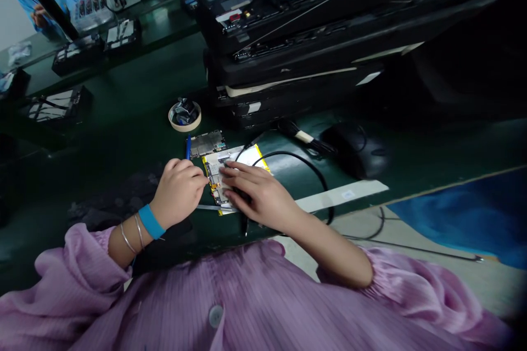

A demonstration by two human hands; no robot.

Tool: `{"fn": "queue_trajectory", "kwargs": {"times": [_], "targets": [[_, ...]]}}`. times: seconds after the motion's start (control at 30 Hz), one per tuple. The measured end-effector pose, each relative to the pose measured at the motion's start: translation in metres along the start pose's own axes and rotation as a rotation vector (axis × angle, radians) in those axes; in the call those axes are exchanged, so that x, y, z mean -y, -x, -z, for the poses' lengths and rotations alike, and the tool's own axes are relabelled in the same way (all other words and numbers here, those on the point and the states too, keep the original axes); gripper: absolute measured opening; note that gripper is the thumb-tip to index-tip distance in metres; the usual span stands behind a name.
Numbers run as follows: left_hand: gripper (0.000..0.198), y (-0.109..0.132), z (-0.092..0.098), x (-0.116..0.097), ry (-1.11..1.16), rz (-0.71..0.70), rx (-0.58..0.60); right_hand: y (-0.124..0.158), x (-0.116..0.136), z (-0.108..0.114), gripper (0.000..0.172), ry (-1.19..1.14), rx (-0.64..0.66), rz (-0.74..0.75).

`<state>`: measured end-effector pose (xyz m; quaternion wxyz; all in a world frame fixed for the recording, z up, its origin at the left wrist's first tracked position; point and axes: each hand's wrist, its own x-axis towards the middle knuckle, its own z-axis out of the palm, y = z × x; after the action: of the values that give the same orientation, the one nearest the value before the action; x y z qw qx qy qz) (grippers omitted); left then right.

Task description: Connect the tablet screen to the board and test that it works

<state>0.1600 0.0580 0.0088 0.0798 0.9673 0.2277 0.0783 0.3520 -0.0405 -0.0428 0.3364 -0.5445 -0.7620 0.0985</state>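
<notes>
Counter [135, 98] — dark green, its right part lost in shadow.
Stack of black trays [329, 27], upper right: contents hard to make out, top cut off by the frame edge.
Black cable [307, 163], centre: passes under the right hand, far end hidden.
Opened device [251, 158], yellow-edged, lying flat on the counter at centre frame — largely covered by the hands; its inner parts are too small to tell.
Right hand [257, 194]: open, palm down, fingers stretched flat over the device, gripping nothing.
Left hand [179, 189]: curled into a loose fist at the device's left edge, pinching a blue tool [188, 148] whose tip is hidden behind the fingers.
Small circuit board [208, 143]: just above the device.
Tape roll [185, 115]: beyond the board, contents unclear.
</notes>
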Motion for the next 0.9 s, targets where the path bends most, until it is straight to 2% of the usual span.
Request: {"fn": "queue_trajectory", "kwargs": {"times": [0.23, 0.4, 0.7, 0.9], "targets": [[0.019, 0.0003, -0.0012, 0.0017, -0.026, -0.059, -0.038, 0.0013, -0.001, -0.0027, 0.016, 0.016, -0.036, 0.044], [0.019, -0.0011, -0.0007, 0.0064, 0.032, -0.08, -0.006, 0.0011, -0.0007, -0.0035, 0.019, 0.016, -0.034, 0.061], [0.01, -0.0056, -0.0045, 0.0066, 0.17, 0.075, 0.035, 0.0002, -0.0002, -0.0023, 0.031, 0.165, 0.048, 0.133], [0.03, -0.0065, -0.0073, 0.0065, 0.186, 0.122, 0.024, -0.004, 0.0068, -0.0038, 0.036, 0.292, 0.133, 0.159]]}}
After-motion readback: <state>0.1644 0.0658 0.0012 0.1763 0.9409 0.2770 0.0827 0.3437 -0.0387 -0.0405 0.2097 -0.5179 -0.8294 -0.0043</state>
